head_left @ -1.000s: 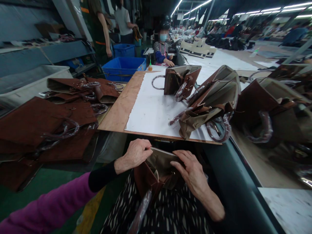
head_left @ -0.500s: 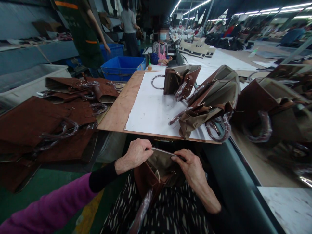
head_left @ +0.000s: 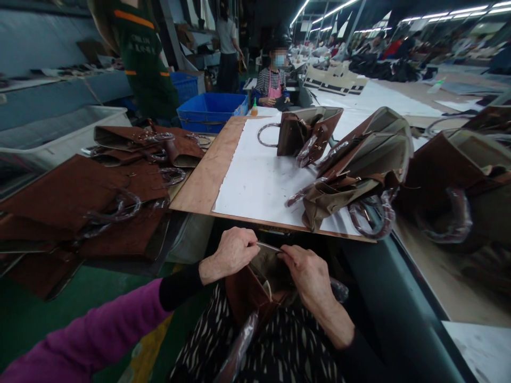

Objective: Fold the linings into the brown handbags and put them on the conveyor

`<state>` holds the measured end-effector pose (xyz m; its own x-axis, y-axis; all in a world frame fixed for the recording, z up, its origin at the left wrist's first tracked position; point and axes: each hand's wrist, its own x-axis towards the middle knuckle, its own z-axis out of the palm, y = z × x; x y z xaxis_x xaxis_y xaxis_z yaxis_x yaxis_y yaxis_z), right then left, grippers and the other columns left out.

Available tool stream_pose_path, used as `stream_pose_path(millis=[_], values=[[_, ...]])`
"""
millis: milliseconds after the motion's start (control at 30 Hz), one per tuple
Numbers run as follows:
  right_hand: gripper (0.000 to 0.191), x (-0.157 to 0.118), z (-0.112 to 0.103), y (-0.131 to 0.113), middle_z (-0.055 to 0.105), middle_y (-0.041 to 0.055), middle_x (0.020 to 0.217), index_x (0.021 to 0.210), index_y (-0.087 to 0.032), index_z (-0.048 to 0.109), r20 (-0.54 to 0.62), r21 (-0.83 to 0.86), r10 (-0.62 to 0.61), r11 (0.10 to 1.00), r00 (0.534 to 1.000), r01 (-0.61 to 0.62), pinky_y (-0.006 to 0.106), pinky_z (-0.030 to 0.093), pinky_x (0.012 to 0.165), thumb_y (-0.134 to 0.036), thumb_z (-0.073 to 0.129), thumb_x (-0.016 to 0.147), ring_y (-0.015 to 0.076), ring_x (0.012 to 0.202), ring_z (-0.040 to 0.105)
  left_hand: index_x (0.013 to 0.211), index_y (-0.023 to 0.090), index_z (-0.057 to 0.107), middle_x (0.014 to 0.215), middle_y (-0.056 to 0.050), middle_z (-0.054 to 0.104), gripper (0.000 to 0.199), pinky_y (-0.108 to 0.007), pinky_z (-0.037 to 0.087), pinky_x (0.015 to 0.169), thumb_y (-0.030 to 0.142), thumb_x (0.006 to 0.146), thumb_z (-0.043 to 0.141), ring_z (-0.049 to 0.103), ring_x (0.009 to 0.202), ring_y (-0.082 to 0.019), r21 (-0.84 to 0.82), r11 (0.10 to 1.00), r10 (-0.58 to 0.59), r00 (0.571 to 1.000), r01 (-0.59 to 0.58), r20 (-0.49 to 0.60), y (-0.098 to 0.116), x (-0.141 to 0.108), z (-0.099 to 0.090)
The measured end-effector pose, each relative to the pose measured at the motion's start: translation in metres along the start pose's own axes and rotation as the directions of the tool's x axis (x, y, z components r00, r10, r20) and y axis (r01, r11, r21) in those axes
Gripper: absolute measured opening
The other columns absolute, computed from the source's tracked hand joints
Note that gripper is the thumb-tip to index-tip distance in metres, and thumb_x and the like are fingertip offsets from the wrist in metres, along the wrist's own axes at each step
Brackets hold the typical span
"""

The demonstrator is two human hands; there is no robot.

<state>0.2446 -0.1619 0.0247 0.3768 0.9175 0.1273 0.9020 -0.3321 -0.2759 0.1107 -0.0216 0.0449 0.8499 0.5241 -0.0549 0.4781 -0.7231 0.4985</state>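
A brown handbag with a tan lining rests on my lap, its mouth facing up. My left hand pinches the far top edge of the bag at its left end. Farther right on that same edge, my right hand grips with thumb and fingers closed. A short stretch of the rim shows between the two hands. One plastic-wrapped handle hangs toward me over the patterned cloth on my lap. The fingertips' far sides are hidden.
Ahead stands a table with white paper, bearing several open brown bags. More bags lie piled at left beside a pale bin. A blue crate sits beyond. A masked person sits across; others stand behind.
My right hand has slid left along the bag's edge, closer to my left hand. The whole view has shifted slightly, so surroundings appear farther right. The seated person now holds something dark.
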Motion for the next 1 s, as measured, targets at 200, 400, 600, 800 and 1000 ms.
stream_pose_path(millis=[200, 400, 600, 800, 1000], values=[[0.020, 0.002, 0.003, 0.003, 0.068, 0.0024, 0.084, 0.090, -0.024, 0.066, 0.017, 0.032, 0.002, 0.999, 1.000, -0.002, 0.026, 0.038, 0.065, -0.028, 0.047, 0.087, 0.0167, 0.073, 0.061, 0.062, 0.017, 0.059, 0.072, 0.001, 0.063, 0.015, -0.024, 0.032, 0.061, 0.021, 0.072, 0.050, 0.055, 0.069, -0.015, 0.017, 1.000, -0.023, 1.000, 0.023, 0.005, 0.000, 0.000, -0.001], [0.016, 0.006, 0.000, -0.010, 0.068, 0.0029, 0.082, 0.087, -0.023, 0.063, 0.040, -0.047, -0.025, 0.999, 0.999, 0.027, 0.026, 0.036, 0.063, -0.028, 0.048, 0.086, 0.0179, 0.073, 0.062, 0.062, 0.018, 0.060, 0.071, 0.000, 0.063, 0.015, -0.025, 0.033, 0.062, 0.021, 0.073, 0.050, 0.055, 0.070, -0.016, 0.027, 0.999, -0.020, 1.000, 0.020, 0.007, 0.002, 0.000, 0.002], [0.014, 0.019, 0.001, -0.025, 0.067, 0.0012, 0.069, 0.078, -0.022, 0.058, 0.157, -0.028, -0.041, 0.999, 0.987, 0.046, 0.026, 0.029, 0.053, -0.023, 0.046, 0.086, 0.0166, 0.064, 0.062, 0.056, 0.017, 0.052, 0.068, 0.001, 0.059, 0.017, -0.026, 0.030, 0.061, 0.024, 0.072, 0.054, 0.050, 0.066, -0.015, 0.008, 0.998, 0.055, 0.996, -0.055, 0.075, 0.004, 0.004, -0.003], [0.012, 0.024, -0.002, -0.019, 0.068, 0.0012, 0.069, 0.079, -0.024, 0.060, 0.207, 0.029, -0.015, 1.000, 0.978, 0.009, 0.025, 0.030, 0.055, -0.028, 0.049, 0.084, 0.0183, 0.069, 0.063, 0.074, 0.017, 0.052, 0.087, 0.000, 0.057, 0.017, -0.024, 0.037, 0.070, 0.020, 0.061, 0.064, 0.049, 0.082, -0.016, -0.139, 0.968, 0.224, 0.967, -0.207, 0.124, 0.004, 0.003, -0.024], [0.015, 0.027, -0.013, -0.022, 0.067, 0.0016, 0.066, 0.075, -0.024, 0.059, 0.217, -0.023, 0.001, 1.000, 0.976, 0.004, 0.026, 0.029, 0.055, -0.028, 0.048, 0.084, 0.0186, 0.066, 0.062, 0.130, 0.014, 0.033, 0.117, -0.010, 0.051, 0.080, -0.027, 0.042, 0.077, 0.006, 0.053, 0.053, 0.051, 0.097, -0.023, -0.305, 0.952, 0.061, 0.976, 0.006, 0.208, -0.012, -0.002, -0.034]])
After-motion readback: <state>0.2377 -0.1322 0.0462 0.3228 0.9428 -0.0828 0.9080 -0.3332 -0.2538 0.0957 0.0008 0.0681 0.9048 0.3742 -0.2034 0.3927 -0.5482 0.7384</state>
